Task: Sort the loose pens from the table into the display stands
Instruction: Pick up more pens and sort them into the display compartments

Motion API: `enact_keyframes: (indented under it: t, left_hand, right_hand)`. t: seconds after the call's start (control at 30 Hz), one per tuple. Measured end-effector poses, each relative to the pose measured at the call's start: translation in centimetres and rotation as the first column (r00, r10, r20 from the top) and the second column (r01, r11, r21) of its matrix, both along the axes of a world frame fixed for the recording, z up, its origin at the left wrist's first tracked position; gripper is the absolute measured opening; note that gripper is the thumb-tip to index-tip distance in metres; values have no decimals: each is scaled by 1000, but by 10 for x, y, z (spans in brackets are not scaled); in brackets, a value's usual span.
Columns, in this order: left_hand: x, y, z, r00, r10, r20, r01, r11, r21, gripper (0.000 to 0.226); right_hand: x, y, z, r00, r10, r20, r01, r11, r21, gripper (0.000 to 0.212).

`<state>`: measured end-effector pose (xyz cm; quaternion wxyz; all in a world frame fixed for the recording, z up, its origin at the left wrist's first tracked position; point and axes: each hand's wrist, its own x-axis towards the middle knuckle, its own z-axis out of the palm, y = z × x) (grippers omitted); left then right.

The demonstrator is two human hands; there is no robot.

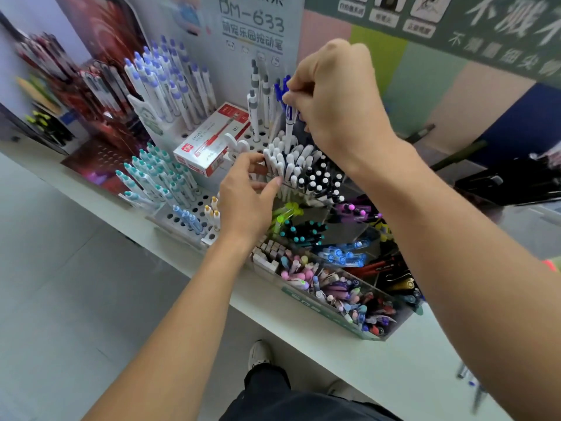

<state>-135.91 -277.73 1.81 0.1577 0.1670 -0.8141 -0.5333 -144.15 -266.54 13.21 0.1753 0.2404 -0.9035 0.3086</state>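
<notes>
Nearest me, left hand (246, 189) loosely steadies the white pens (283, 161) at centre frame. Right hand (331, 98) pinches a blue-capped pen (288, 117), upright, directly above that cluster; I judge a straight drop.

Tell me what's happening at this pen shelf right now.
A person is restocking pen displays on a white shelf. Their right hand pinches a white pen with a blue clip, holding it upright just above a packed bunch of white pens in a clear stand. Their left hand touches the side of that bunch, fingers against the pens, as if making room. A red and white pen box lies across the stand behind.
</notes>
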Motion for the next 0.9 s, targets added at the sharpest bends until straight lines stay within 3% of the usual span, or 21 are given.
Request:
enact_keyframes:
  t: [0.23,0.37,0.5,0.67,0.77,0.9]
  left_hand:
    - [0,2,-1,998,-49,-45,45,995,-87,50]
    - [-6,3,-1,993,-44,-109,32,993,-113,39]
    - [-8,1,-1,990,-43,-132,22,987,-160,39]
    - [-4,2,1,992,-44,-116,16,973,-231,64]
    - [0,1,1,988,-80,-133,36,952,-303,64]
    - [-2,-2,1,985,-121,-120,72,934,-350,58]
  right_hand:
    - [3,34,27,992,-123,25,126,981,-149,7]
    - [16,34,34,997,-51,56,51,999,2,6]
    - [18,20,-4,999,-45,28,41,992,117,7]
    - [15,16,-38,990,-72,125,38,965,259,16]
    - [11,15,-40,993,-38,108,-2,936,352,19]
    - [4,25,-38,970,-78,229,9,958,287,13]
